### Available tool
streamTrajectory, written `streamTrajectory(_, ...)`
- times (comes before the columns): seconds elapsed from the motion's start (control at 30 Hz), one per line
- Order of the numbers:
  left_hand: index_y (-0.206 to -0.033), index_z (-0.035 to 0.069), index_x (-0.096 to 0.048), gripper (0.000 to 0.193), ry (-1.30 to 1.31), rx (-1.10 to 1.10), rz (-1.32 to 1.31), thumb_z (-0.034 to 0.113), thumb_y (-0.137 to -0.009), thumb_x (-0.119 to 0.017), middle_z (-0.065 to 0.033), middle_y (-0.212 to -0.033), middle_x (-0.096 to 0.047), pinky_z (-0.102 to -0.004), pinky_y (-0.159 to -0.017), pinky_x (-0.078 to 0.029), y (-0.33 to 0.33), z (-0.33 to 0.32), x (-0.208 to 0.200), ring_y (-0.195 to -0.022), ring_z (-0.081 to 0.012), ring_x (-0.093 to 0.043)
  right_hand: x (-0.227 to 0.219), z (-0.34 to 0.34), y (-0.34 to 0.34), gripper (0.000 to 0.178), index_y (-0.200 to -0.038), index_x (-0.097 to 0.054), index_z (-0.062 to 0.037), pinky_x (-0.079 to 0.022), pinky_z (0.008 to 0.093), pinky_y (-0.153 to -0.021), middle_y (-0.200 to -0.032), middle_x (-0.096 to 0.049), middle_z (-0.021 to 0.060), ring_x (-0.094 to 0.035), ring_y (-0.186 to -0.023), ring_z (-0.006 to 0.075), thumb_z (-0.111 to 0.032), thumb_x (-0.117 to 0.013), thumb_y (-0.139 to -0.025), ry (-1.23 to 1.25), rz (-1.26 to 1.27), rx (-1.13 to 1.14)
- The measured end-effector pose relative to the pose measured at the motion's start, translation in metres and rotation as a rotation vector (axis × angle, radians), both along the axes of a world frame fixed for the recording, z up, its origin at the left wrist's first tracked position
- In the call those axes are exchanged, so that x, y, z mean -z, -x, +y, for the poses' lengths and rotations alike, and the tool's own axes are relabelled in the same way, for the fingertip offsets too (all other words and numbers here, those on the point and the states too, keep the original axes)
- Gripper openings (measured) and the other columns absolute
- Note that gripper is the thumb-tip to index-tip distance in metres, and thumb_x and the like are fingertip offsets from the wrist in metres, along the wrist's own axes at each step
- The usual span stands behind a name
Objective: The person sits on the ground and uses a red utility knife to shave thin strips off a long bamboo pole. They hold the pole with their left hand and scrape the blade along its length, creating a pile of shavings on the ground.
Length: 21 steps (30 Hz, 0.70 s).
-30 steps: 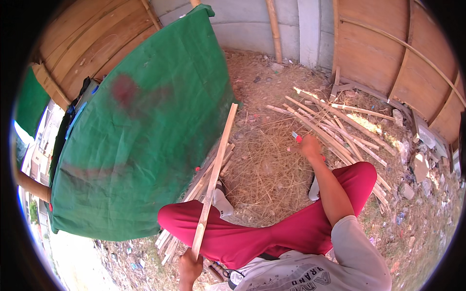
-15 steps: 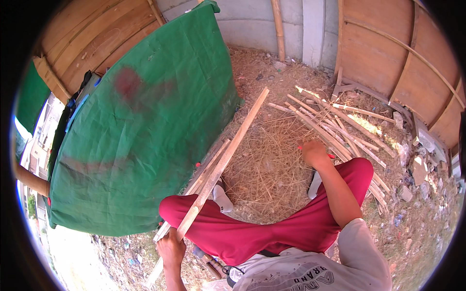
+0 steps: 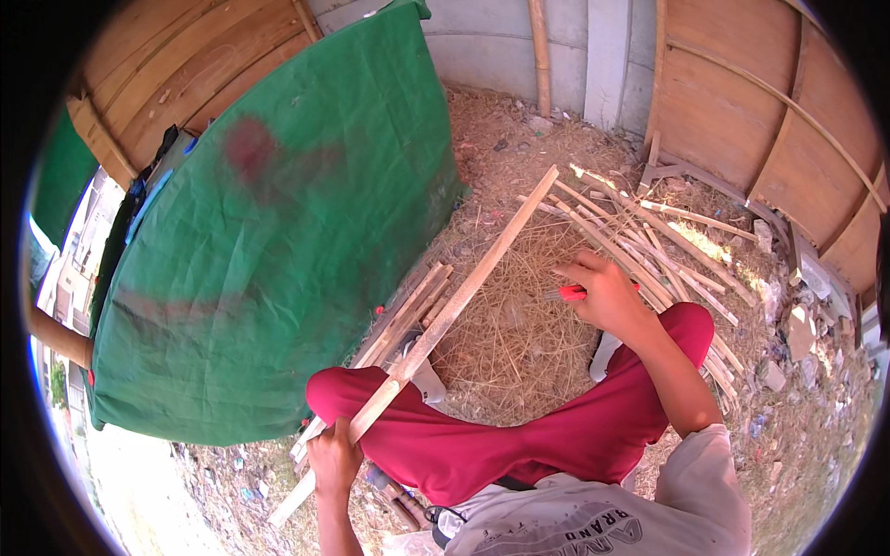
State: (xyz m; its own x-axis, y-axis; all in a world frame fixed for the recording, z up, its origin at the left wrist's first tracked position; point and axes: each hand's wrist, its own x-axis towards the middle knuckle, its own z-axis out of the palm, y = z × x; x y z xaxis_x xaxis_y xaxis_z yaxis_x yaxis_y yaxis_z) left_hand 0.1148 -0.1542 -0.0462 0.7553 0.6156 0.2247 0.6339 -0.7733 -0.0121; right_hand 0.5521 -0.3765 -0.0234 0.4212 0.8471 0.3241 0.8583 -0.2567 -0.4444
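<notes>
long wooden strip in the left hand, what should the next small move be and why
Probably bring the red-handled tool in the right hand leftward to the long wooden strip: the left hand already grips the strip, while the tool's grey end points toward it but stands clearly apart from it.

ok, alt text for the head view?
A person's left hand grips a long wooden strip slanting forward and right; the right hand holds a red-handled tool. A strip bundle lies at left near a green sheet, a strip pile at right.
</notes>
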Motion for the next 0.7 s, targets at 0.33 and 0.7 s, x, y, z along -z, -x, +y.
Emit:
streamTrajectory(0.33, -0.083, 0.009, -0.053, 0.024, -0.069, 0.304, -0.004, -0.001, -0.064, -0.066, -0.0102, -0.073, -0.063, -0.0441, -0.054, -0.051, -0.079, 0.019, -0.038, -0.063, -0.0328, -0.065, 0.026, 0.027, -0.049, 0.065, -0.125, -0.068, -0.0131, -0.057, 0.0412, -0.083, -0.114, -0.069, 0.0058, -0.068, -0.094, 0.0273, -0.007, -0.081, -0.061, -0.053, -0.446, -0.049)
streamTrajectory(0.7, -0.139, 0.016, -0.05, 0.07, -0.17, 0.182, -0.058, 0.023, -0.076, -0.08, -0.0101, -0.154, -0.036, -0.0623, -0.114, -0.021, -0.122, -0.009, -0.056, -0.143, -0.0328, -0.032, 0.032, 0.006, -0.079, 0.032, -0.099, -0.076, -0.0105, -0.055, 0.0421, -0.086, -0.091, -0.073, 0.0067, -0.067, -0.092, 0.0319, -0.012, -0.079, -0.066, -0.063, -0.304, 0.189)
